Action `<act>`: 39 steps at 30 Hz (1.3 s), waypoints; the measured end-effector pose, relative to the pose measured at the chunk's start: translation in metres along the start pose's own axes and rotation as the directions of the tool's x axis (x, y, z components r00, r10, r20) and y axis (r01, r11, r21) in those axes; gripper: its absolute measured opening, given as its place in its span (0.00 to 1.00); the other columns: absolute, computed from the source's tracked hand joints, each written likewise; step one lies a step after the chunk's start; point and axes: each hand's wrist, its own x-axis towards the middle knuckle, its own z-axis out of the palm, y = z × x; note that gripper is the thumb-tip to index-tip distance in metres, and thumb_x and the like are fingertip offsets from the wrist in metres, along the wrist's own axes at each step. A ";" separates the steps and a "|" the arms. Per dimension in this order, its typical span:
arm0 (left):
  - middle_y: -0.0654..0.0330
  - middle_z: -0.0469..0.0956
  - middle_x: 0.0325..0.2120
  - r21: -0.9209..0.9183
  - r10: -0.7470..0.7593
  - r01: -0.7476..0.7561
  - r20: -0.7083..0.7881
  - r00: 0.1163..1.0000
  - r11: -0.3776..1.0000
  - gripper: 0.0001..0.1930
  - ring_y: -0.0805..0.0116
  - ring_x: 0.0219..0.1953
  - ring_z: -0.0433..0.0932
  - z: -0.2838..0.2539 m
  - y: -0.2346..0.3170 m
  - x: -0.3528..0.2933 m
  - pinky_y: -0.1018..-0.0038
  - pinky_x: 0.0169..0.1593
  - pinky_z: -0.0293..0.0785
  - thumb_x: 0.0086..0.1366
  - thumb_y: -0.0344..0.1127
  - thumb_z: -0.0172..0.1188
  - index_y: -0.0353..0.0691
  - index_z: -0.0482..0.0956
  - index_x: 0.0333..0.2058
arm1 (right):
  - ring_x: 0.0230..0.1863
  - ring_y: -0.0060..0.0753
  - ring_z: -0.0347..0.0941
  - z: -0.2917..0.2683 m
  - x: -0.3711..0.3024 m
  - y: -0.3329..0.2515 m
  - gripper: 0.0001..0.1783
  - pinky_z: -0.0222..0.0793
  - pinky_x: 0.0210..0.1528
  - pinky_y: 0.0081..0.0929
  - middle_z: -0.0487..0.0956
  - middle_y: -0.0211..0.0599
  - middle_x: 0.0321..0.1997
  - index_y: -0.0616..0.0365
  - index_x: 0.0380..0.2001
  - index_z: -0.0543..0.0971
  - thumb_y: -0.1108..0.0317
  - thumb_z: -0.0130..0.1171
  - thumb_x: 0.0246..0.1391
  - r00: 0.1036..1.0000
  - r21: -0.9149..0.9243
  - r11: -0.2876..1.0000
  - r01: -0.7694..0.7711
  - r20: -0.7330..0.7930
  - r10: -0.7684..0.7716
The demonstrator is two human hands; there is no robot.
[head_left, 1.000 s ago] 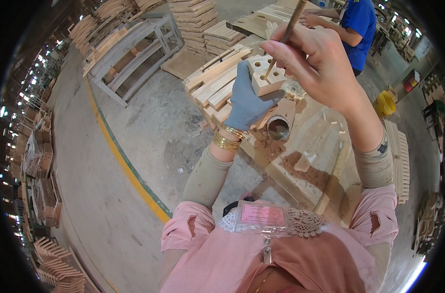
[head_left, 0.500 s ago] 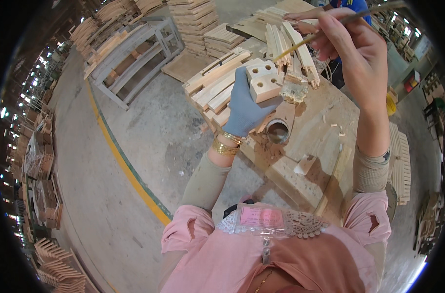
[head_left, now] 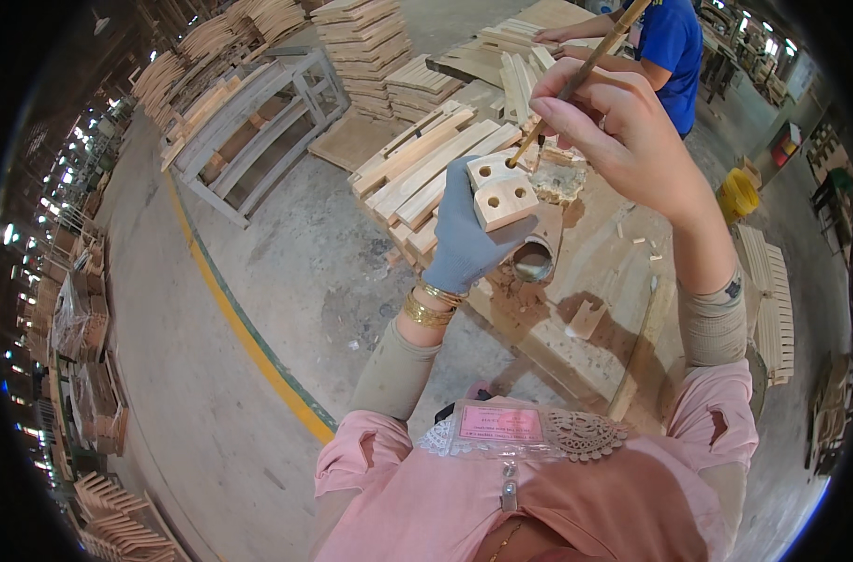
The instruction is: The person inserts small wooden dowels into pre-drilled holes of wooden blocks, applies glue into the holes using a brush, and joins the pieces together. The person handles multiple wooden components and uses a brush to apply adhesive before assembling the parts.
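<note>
- Farthest left, the wood strips (head_left: pixel 409 192) lie in a heap beyond and left of the round can (head_left: pixel 533 260), much as they did half a second ago.
- The left hand (head_left: pixel 470 239), in a grey glove, has come nearer the can's rim since that earlier frame. It is just left of the can, its forearm rising from the near side, one digit along the left side of the drilled wooden piece (head_left: pixel 505 212) and the rest of the glove beneath it: a firm grasp.
- The drilled piece has moved with that glove and is now just beyond and slightly left of the can. Four round holes show; whether it is one stepped block or two, I cannot tell.
- The thin stick (head_left: pixel 576 82) was raised off to the right, clear of the wood; now it slants down leftward beyond the can, its tip at the far right hole.
- The right hand (head_left: pixel 623 122), bare, has swung leftward. It pinches the stick between thumb and fingers, beyond and right of the can, wrist bent, forearm upright.
- Farther right and beyond the can, the co-worker's blue shirt (head_left: pixel 672 61) shows more fully than before.
</note>
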 end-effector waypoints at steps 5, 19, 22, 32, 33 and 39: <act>0.58 0.73 0.40 -0.025 -0.030 0.030 0.003 1.000 0.999 0.35 0.69 0.41 0.74 0.000 -0.001 -0.003 0.74 0.43 0.73 0.41 0.32 0.74 0.39 0.62 0.45 | 0.18 0.29 0.67 -0.017 0.008 -0.007 0.07 0.61 0.23 0.25 0.71 0.35 0.16 0.64 0.31 0.75 0.72 0.53 0.50 0.977 0.047 0.990 0.136 0.161 -0.142; 0.58 0.71 0.39 -0.033 0.102 -0.102 0.001 0.995 0.994 0.33 0.66 0.40 0.73 -0.005 0.005 -0.023 0.71 0.46 0.70 0.41 0.34 0.73 0.37 0.65 0.46 | 0.25 0.17 0.71 -0.024 -0.101 0.063 0.12 0.64 0.26 0.17 0.78 0.32 0.27 0.63 0.32 0.76 0.63 0.57 0.56 0.814 0.476 0.780 -0.407 -0.199 0.546; 0.57 0.71 0.41 -0.008 0.186 -0.186 0.038 0.982 0.983 0.34 0.63 0.44 0.71 -0.001 0.002 -0.035 0.60 0.62 0.53 0.42 0.35 0.72 0.38 0.65 0.48 | 0.24 0.18 0.69 0.053 -0.191 0.117 0.12 0.64 0.26 0.16 0.77 0.33 0.27 0.62 0.31 0.75 0.62 0.56 0.56 0.433 0.838 0.328 -0.435 -0.125 0.893; 0.56 0.73 0.41 -0.029 0.286 -0.285 0.165 0.944 0.958 0.31 0.63 0.46 0.72 0.016 0.010 -0.071 0.54 0.67 0.34 0.44 0.34 0.71 0.41 0.66 0.47 | 0.28 0.22 0.71 0.228 -0.328 0.182 0.11 0.68 0.27 0.16 0.77 0.36 0.31 0.62 0.34 0.73 0.64 0.53 0.58 -0.007 0.898 -0.440 0.000 0.440 0.898; 0.56 0.73 0.41 -0.006 0.288 -0.291 0.166 0.943 0.957 0.30 0.63 0.46 0.72 0.017 0.010 -0.073 0.54 0.67 0.34 0.44 0.34 0.70 0.41 0.66 0.47 | 0.28 0.22 0.70 0.235 -0.327 0.181 0.11 0.68 0.27 0.16 0.77 0.36 0.32 0.62 0.34 0.73 0.64 0.53 0.58 -0.008 0.887 -0.462 0.012 0.462 0.887; 0.55 0.73 0.41 -0.018 0.169 -0.172 0.302 0.938 0.985 0.25 0.60 0.48 0.71 0.019 0.007 -0.069 0.58 0.66 0.41 0.45 0.38 0.69 0.40 0.70 0.42 | 0.27 0.23 0.70 0.237 -0.349 0.184 0.15 0.67 0.27 0.19 0.77 0.37 0.30 0.61 0.35 0.73 0.58 0.50 0.60 0.318 0.839 -0.527 -0.138 0.541 0.779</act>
